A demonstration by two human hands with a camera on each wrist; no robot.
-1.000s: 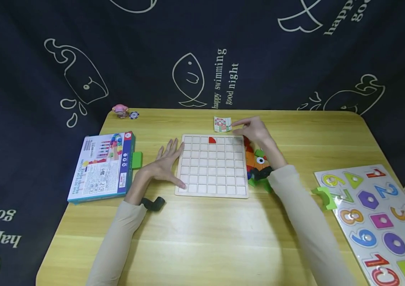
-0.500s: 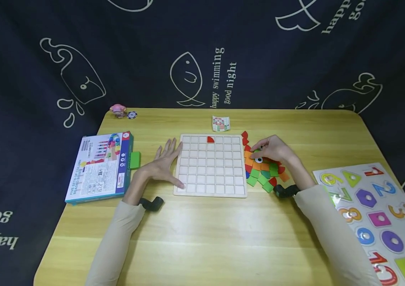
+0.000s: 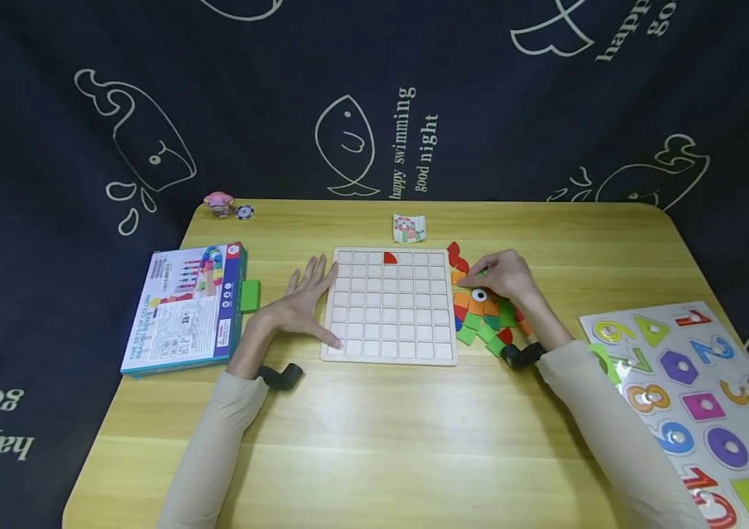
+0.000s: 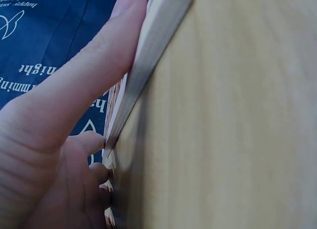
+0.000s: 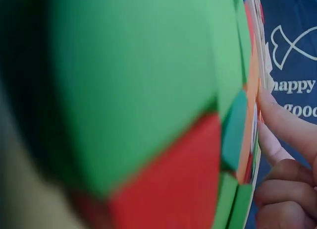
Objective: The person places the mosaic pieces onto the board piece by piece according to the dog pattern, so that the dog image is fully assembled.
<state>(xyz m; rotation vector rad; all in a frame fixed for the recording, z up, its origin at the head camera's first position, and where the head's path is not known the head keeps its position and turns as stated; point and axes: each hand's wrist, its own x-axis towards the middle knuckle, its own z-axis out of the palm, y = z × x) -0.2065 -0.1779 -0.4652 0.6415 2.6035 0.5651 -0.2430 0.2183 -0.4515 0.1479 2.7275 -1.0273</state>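
A white square grid board (image 3: 390, 308) lies mid-table, with one red quarter-round tile (image 3: 390, 258) in its top row. My left hand (image 3: 298, 305) is spread along the board's left edge; in the left wrist view the thumb (image 4: 94, 70) lies against the board's side (image 4: 153, 45). My right hand (image 3: 503, 278) is over the loose tiles right of the board, its thumb and index fingertip pinching an orange tile (image 3: 457, 277). Several orange, green and red tiles (image 3: 473, 322) and a round eye tile (image 3: 479, 294) lie beneath and below that hand. Green and red tiles fill much of the right wrist view.
A small picture card (image 3: 409, 228) lies behind the board. To the left are a toy box (image 3: 183, 308), a green block (image 3: 250, 296), a pink figurine (image 3: 219, 203) and a chip (image 3: 245, 212). A number puzzle board (image 3: 705, 397) lies at right.
My right hand has moved from beside the picture card down to the loose tiles. In the last half second an orange tile there has shifted slightly away. My left hand stays put.
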